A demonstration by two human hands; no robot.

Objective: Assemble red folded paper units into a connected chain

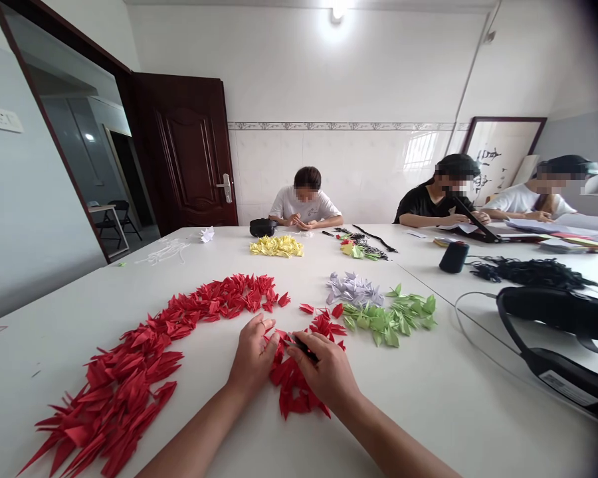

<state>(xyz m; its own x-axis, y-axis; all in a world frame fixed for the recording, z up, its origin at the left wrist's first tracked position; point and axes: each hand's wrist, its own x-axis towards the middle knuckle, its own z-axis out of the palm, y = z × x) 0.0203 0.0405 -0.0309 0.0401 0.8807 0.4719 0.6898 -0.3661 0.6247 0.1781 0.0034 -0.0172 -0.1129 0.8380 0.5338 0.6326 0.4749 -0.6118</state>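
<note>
My left hand point(253, 352) is closed in a pinch on a red folded paper crane, mostly hidden by the fingers. In my right hand point(326, 372) is a small tool with a black handle point(305, 348) and a thin metal tip; its exact kind is not clear. The tip points at the paper between my hands. Below them lies a small heap of red paper cranes point(296, 397). A long curved heap of red cranes point(124, 372) spreads to the left. Just beyond my right hand are pale lilac folded papers point(353, 290) and light green ones point(391, 317).
Across the white table point(219, 431) sit several people. A yellow paper heap point(277, 246) and black pouch point(262, 228) lie at the far side. On the right are a black thread spool point(454, 257), black strings point(538, 272) and a black headset point(553, 332) with a cable.
</note>
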